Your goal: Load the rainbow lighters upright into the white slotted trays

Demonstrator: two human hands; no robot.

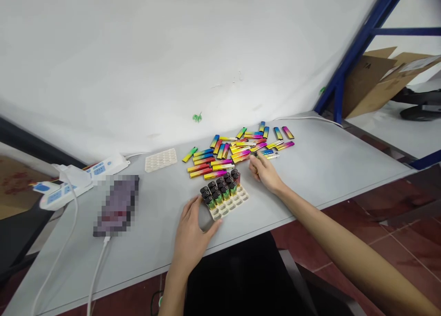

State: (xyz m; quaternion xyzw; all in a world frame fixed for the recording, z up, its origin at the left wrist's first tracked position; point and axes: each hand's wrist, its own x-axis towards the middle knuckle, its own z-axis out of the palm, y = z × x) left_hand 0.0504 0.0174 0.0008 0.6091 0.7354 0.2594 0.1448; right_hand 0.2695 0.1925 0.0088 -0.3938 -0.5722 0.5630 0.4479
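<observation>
A cream honeycomb tray (231, 204) sits on the grey table (327, 169), its far rows filled with several upright rainbow lighters with black caps (220, 187). My left hand (193, 231) rests on the table with fingers spread, touching the tray's near left corner. My right hand (264, 172) reaches past the tray to a loose pile of rainbow lighters (237, 148) lying flat, and its fingertips pinch one lighter (255, 155) at the pile's near edge.
A second, empty honeycomb tray (161, 160) lies to the left. A phone (117, 205) on a white cable and white power strips (79, 178) occupy the table's left. A blue steel frame (358, 49) and cardboard boxes (379, 77) stand at the right.
</observation>
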